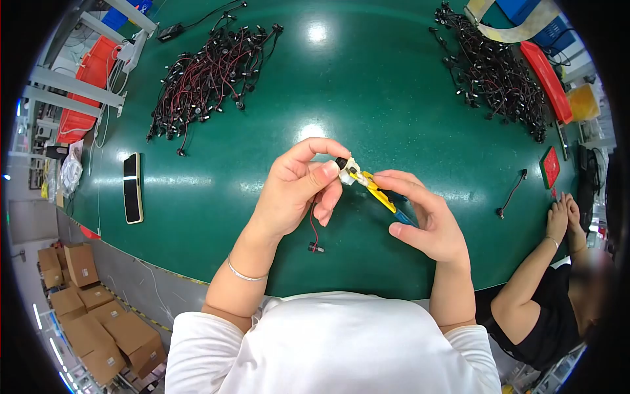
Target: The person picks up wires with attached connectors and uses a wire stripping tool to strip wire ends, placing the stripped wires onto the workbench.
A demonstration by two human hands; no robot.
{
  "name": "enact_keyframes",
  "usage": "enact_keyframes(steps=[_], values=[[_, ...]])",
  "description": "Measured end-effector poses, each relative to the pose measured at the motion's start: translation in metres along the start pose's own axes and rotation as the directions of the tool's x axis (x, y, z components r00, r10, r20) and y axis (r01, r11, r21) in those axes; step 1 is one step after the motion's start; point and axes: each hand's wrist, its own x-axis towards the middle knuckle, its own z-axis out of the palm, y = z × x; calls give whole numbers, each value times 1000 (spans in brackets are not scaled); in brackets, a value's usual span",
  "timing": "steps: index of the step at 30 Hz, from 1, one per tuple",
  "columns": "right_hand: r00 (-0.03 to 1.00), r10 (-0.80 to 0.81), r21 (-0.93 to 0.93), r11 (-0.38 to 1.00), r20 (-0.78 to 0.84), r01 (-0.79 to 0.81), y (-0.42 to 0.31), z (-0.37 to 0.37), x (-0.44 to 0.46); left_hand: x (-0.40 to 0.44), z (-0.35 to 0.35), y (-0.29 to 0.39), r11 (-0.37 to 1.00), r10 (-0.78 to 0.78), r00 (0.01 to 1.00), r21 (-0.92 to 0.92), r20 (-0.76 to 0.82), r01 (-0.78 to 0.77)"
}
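Note:
Between its thumb and forefinger my left hand (295, 184) pinches a small black cylindrical part (340, 163). A thin red wire (314, 220) hangs below that hand and ends in a small black connector (316, 247). My right hand (426, 217) is closed around the handles of pliers (382, 196) with yellow and blue grips. The jaws of the pliers meet the black part at my left fingertips, and something whitish shows around them. Whether the jaws grip the part or only touch it, I cannot tell.
Two heaps of wired parts, one at the back left (213, 79) and one at the back right (502, 82), lie on the green table (367, 92). A phone (132, 188) lies at left. A single wired part (512, 195) lies at right, near another person's hands (563, 217).

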Motion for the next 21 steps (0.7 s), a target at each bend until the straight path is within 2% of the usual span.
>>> enact_keyframes(steps=[2, 5, 10, 13, 14, 17, 21], values=[[1000, 4, -9, 1000, -4, -4, -3, 1, 0, 0, 1, -1, 1000, -11, 1000, -14, -6, 11], [994, 102, -65, 992, -35, -105, -8, 3, -1, 1, 3, -2, 998, -33, 999, -46, -15, 32], [984, 107, -46, 992, -141, -114, -9, 6, -4, 3, 7, -5, 998, -40, 998, -55, -38, 38], [930, 50, 121, 993, -364, -5, -4, -8, -5, 5, 6, -11, 998, -60, 994, -11, -96, 59], [929, 50, 122, 993, -366, -6, -3, -13, -5, 6, 5, -13, 997, -83, 994, -8, -74, 82], [852, 21, 87, 996, -522, 29, -1, -27, -4, 7, 2, -16, 991, -133, 991, 2, -25, 133], [828, 61, 111, 994, -558, 2, -2, -31, -5, 6, 0, -16, 986, -163, 986, -26, 35, 164]])
